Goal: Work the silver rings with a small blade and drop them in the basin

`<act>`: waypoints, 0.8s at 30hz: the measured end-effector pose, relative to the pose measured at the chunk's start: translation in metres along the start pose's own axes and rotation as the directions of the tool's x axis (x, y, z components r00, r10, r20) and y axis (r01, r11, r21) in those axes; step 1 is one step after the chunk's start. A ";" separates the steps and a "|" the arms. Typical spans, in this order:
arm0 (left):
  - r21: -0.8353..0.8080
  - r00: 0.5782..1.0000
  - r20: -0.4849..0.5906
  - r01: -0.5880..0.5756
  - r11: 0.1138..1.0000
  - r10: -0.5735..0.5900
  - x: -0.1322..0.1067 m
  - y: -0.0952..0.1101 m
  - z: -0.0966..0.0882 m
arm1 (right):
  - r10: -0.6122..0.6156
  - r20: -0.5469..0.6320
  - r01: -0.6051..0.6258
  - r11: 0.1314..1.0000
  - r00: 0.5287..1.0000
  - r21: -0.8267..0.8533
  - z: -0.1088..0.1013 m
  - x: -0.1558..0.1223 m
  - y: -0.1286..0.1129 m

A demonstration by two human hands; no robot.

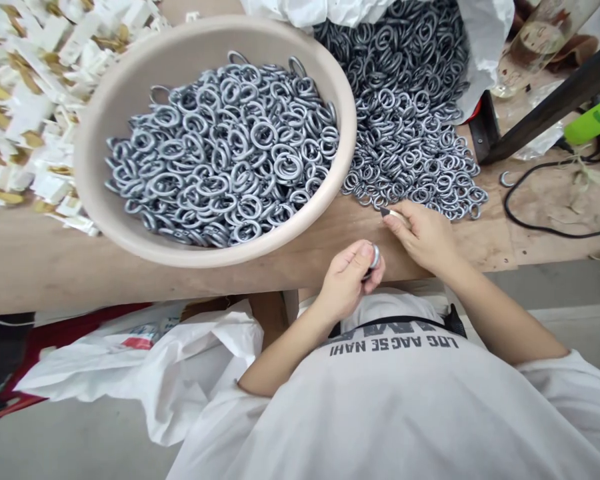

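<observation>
The left hand, curled closed, is pinching a grey ring over the front edge of the wooden table, while the right hand is gripping a slim, dark-tipped tool just in front of a loose pile of grey rings beside the ring-filled beige basin.

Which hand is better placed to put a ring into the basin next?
Probably the left hand: it grips a ring nearer the basin, while the right hand holds a dark-tipped piece by loose rings.
</observation>
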State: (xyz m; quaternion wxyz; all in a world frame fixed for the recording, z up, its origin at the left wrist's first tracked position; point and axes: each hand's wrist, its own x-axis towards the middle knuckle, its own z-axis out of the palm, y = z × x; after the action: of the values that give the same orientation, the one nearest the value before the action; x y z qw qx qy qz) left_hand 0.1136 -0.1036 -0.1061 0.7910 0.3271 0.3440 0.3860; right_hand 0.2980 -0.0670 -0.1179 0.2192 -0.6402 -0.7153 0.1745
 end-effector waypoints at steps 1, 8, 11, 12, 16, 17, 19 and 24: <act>-0.002 0.999 -0.038 -0.007 1.000 0.007 0.000 0.001 -0.003 | -0.003 0.012 0.004 0.996 1.000 -0.087 0.002 0.006 -0.002; -0.067 0.976 -0.214 -0.050 0.997 0.034 0.005 0.008 -0.024 | 0.024 0.046 -0.013 0.972 0.999 -0.233 0.001 0.024 -0.015; -0.107 0.981 -0.191 -0.020 0.994 -0.001 0.009 0.007 -0.024 | -0.034 0.002 0.032 0.971 0.999 0.236 -0.008 0.010 -0.016; -0.105 0.985 -0.167 0.013 0.994 -0.030 0.011 0.005 -0.021 | -0.048 0.026 0.034 0.914 0.999 0.404 -0.010 0.003 -0.018; -0.045 0.982 -0.005 0.186 0.981 -0.187 0.017 0.000 -0.006 | -0.105 0.076 0.024 0.727 0.992 0.686 -0.012 -0.018 -0.025; -0.044 0.975 0.034 0.219 0.975 -0.218 0.018 -0.001 -0.002 | -0.108 0.042 0.051 0.727 0.993 0.684 -0.011 -0.021 -0.025; -0.070 0.965 0.076 0.254 0.965 -0.249 0.019 -0.002 0.003 | -0.109 -0.034 0.104 0.738 0.993 0.667 -0.009 -0.024 -0.023; -0.092 0.990 -0.049 0.128 0.988 -0.133 0.022 -0.006 0.011 | -0.124 -0.081 0.147 0.759 0.989 0.634 -0.009 -0.027 -0.019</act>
State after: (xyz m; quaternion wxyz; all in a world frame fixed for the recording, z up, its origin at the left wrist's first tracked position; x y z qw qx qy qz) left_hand 0.1346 -0.0915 -0.1116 0.8184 0.2578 0.3690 0.3572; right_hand 0.2888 -0.0964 -0.1029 0.4473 -0.4773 -0.6542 0.3796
